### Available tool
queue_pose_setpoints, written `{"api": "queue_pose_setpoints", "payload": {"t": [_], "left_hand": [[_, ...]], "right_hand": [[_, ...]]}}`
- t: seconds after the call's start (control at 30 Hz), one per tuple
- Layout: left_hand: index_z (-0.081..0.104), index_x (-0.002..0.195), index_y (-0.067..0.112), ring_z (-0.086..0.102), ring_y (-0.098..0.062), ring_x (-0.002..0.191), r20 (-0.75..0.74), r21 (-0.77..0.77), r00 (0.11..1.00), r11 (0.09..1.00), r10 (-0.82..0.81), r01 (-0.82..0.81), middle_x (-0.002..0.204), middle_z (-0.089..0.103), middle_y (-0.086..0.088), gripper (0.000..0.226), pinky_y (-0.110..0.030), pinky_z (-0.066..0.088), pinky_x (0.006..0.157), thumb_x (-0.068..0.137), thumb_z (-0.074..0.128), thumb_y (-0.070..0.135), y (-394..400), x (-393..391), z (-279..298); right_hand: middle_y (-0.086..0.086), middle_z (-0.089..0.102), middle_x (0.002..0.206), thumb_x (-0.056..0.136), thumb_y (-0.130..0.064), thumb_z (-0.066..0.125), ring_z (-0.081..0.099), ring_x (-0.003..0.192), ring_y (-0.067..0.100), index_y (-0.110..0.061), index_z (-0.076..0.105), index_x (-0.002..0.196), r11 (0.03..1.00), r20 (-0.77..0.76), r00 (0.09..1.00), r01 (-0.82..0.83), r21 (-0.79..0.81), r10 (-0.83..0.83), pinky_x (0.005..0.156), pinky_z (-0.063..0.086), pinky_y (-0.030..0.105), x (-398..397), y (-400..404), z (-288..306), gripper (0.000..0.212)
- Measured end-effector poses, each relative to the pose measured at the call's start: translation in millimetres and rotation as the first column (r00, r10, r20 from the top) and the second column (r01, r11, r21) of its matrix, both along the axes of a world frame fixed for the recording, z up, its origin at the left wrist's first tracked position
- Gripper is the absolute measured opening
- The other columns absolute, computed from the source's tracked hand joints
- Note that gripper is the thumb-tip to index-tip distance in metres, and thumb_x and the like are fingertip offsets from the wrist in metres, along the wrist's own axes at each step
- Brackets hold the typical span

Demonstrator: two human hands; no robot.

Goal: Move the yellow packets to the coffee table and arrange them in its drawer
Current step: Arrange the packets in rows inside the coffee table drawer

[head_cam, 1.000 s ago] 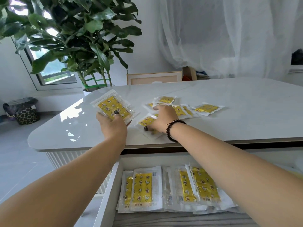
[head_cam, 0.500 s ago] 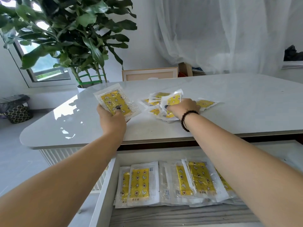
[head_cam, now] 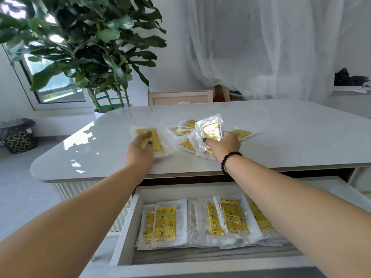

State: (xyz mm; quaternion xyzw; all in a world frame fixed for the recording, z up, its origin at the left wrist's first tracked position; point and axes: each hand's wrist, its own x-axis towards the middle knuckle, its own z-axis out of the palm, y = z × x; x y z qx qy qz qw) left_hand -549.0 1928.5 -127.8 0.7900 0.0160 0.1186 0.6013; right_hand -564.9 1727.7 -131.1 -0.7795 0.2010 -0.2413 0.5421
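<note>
Packets (head_cam: 188, 137) mid-table, edges well apart

No wording can be read anywhere. The yellow packets in the drawer (head_cam: 170, 223) carry printed stars, moons and flowers, with small dark marks along their lower white edges and what looks like a barcode at an upper corner, all too small to make out. The packets on the tabletop (head_cam: 241, 134) are blurred.

Leafy potted plant (head_cam: 84, 47), sheer curtain (head_cam: 271, 47)

Yellow star-and-moon packets (head_cam: 165, 223) fill the white drawer (head_cam: 128, 221).
</note>
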Motion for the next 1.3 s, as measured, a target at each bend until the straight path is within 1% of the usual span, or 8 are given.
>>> {"api": "queue_pose_setpoints", "payload": {"t": [0.1,0.23,0.53,0.67,0.87,0.97,1.07,1.3], "left_hand": [[0.066,0.119,0.019,0.063,-0.023,0.087,-0.104,-0.128,0.990,0.988,-0.095,0.081,0.115,0.063,-0.007,0.040,-0.033,0.056,0.077,0.094,0.043,-0.002,-2.1,-13.3,14.4],[0.069,0.114,0.011,0.062,-0.027,0.096,-0.123,-0.227,0.972,0.959,-0.199,0.167,0.115,0.057,-0.009,0.032,-0.034,0.056,0.073,0.095,0.047,-0.003,-3.9,-38.8,50.5],[0.069,0.111,0.017,0.061,-0.027,0.099,-0.046,-0.111,0.978,0.974,-0.204,0.198,0.118,0.058,-0.007,0.033,-0.031,0.057,0.066,0.097,0.044,0.001,4.8,-113.9,72.6],[0.074,0.096,0.024,0.061,-0.021,0.088,-0.020,0.143,0.980,0.969,-0.198,0.199,0.112,0.066,-0.002,0.034,-0.034,0.052,0.082,0.095,0.045,0.005,15.0,-141.2,68.8],[0.080,0.091,0.022,0.070,-0.010,0.089,-0.273,0.304,0.753,0.689,-0.599,0.658,0.092,0.076,0.008,0.018,-0.026,0.053,0.090,0.092,0.062,0.020,23.7,-189.5,77.8],[0.080,0.094,0.020,0.072,-0.012,0.086,-0.348,0.362,0.653,0.546,-0.673,0.756,0.092,0.077,0.005,0.016,-0.025,0.057,0.084,0.091,0.064,0.021,22.3,-205.0,80.8],[0.078,0.100,0.019,0.073,-0.014,0.090,-0.344,0.387,0.643,0.521,-0.684,0.761,0.096,0.077,0.005,0.017,-0.027,0.058,0.085,0.089,0.066,0.018,22.1,-210.3,81.3],[0.077,0.089,0.006,0.069,-0.024,0.079,-0.252,0.169,0.788,0.777,-0.561,0.607,0.089,0.074,-0.008,0.024,-0.031,0.057,0.079,0.081,0.076,0.029,30.4,-198.2,75.3]], "right_hand": [[0.003,0.062,0.072,0.073,-0.019,0.076,0.055,0.061,0.016,-0.006,0.067,0.080,0.998,-0.026,0.998,-0.056,-0.024,0.055,0.048,0.040,0.020,-23.4,-4.4,16.4,0.017],[0.006,0.063,0.074,0.069,-0.013,0.078,0.061,0.069,0.019,-0.007,0.065,0.076,0.966,-0.082,0.977,-0.209,-0.155,0.198,0.062,0.051,0.029,-58.1,-7.9,51.1,0.015],[0.012,0.073,0.092,0.065,-0.006,0.083,0.071,0.082,0.023,0.000,0.069,0.089,0.882,-0.096,0.910,-0.416,-0.222,0.404,0.079,0.059,0.041,-148.7,-6.2,99.0,0.028],[0.009,0.072,0.092,0.061,-0.014,0.088,0.070,0.079,0.024,-0.001,0.065,0.085,0.774,-0.285,0.803,-0.588,-0.237,0.523,0.075,0.060,0.041,-180.3,-6.2,97.6,0.036],[0.025,0.066,0.108,0.063,-0.027,0.088,0.061,0.100,0.041,0.009,0.061,0.104,0.486,-0.622,0.573,-0.810,-0.329,0.534,0.091,0.050,0.052,-212.7,-3.4,101.4,0.061],[0.001,0.075,0.095,0.069,-0.012,0.084,0.071,0.085,0.013,-0.002,0.070,0.103,0.497,-0.584,0.520,-0.840,-0.219,0.623,0.079,0.058,0.025,-219.3,-3.6,102.4,0.037],[-0.005,0.075,0.088,0.072,-0.006,0.080,0.071,0.081,0.008,-0.004,0.071,0.100,0.526,-0.484,0.520,-0.840,-0.137,0.704,0.074,0.057,0.020,-219.1,-3.1,98.6,0.030],[0.006,0.072,0.107,0.086,-0.021,0.069,0.068,0.096,0.019,-0.007,0.064,0.111,0.838,0.089,0.850,-0.527,0.143,0.520,0.092,0.052,0.035,-205.0,6.3,79.3,0.029]]}}
